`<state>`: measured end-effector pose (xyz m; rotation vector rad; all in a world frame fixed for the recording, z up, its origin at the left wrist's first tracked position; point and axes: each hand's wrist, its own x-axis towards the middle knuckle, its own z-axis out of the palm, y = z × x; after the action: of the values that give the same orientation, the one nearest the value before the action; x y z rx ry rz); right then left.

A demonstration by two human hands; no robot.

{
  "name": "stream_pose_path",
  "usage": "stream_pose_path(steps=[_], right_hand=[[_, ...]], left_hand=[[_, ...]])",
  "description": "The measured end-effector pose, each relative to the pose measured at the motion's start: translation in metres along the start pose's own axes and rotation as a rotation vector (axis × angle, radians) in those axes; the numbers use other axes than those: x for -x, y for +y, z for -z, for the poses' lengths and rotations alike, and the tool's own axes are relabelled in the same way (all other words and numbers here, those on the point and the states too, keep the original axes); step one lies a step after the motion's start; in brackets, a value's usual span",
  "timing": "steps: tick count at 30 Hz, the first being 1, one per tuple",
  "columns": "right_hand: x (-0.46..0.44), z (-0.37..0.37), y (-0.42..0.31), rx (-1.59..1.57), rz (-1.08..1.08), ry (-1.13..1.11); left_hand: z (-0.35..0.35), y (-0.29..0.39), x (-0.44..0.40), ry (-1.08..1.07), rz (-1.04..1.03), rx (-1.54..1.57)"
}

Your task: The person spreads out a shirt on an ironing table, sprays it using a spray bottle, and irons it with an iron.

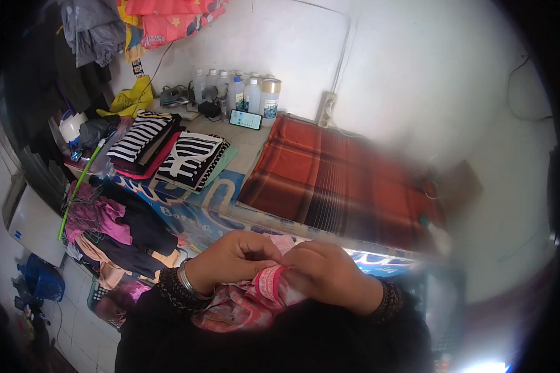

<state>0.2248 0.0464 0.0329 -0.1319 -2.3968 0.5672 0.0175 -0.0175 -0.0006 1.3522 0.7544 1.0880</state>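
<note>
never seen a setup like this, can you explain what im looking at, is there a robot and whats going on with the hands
There's no robot here, just a person's two bare hands. The single picture comes from a camera worn on their head, looking forward and down, which is why the hands appear at the bottom. The left hand and right hand are close together, both holding a pink patterned cloth in front of the body. Beyond them is a table. On it lie a reddish checked cloth and folded clothes in stacks, with a phone and bottles towards the wall.
</note>
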Motion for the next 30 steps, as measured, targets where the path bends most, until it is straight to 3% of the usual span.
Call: stream_pose_path(steps=[3, 5, 9, 11, 12, 14, 18, 19, 21, 22, 23, 25, 27, 30], right_hand=[[0.0, -0.002, -0.002, 0.161, 0.039, -0.021], [0.004, -0.009, 0.008, 0.229, 0.123, 0.061], [0.007, -0.015, 0.018, 0.294, 0.137, 0.241], [0.011, -0.013, 0.019, 0.235, 0.011, 0.217], [0.012, -0.012, 0.019, 0.237, 0.01, 0.218], [0.011, -0.01, 0.019, 0.213, 0.075, 0.297], [0.004, 0.008, 0.008, 0.166, 0.189, 0.166], [0.005, 0.01, 0.007, 0.175, 0.188, 0.171], [0.005, 0.017, 0.003, 0.14, 0.13, 0.076], [0.004, 0.021, 0.001, 0.15, 0.132, 0.084], [0.003, 0.025, 0.0, 0.119, 0.027, 0.042], [0.006, 0.034, 0.001, 0.095, -0.077, 0.006], [0.015, 0.044, 0.009, 0.195, -0.224, -0.038], [0.026, 0.052, 0.011, 0.205, -0.228, 0.039]], left_hand=[[-0.001, -0.002, -0.001, -0.024, 0.088, -0.037], [-0.007, -0.005, -0.003, 0.01, 0.086, 0.126], [-0.024, -0.01, -0.003, 0.12, 0.02, 0.143], [-0.031, -0.015, -0.002, 0.258, -0.217, -0.153], [-0.03, -0.012, -0.001, 0.255, -0.217, -0.153], [-0.024, -0.004, 0.0, 0.276, -0.333, -0.617], [-0.009, -0.006, -0.021, 0.169, -0.58, -0.776], [-0.009, -0.006, -0.02, 0.162, -0.586, -0.776], [-0.008, -0.004, -0.014, -0.122, -0.272, -0.494], [-0.009, 0.0, -0.008, -0.053, -0.147, -0.444], [-0.006, 0.009, -0.004, -0.063, -0.153, -0.451], [-0.001, 0.034, 0.001, 0.075, -0.296, -0.783], [0.006, 0.042, 0.009, 0.12, -0.386, -0.799], [0.005, 0.06, 0.022, 0.16, -0.386, -0.944]])
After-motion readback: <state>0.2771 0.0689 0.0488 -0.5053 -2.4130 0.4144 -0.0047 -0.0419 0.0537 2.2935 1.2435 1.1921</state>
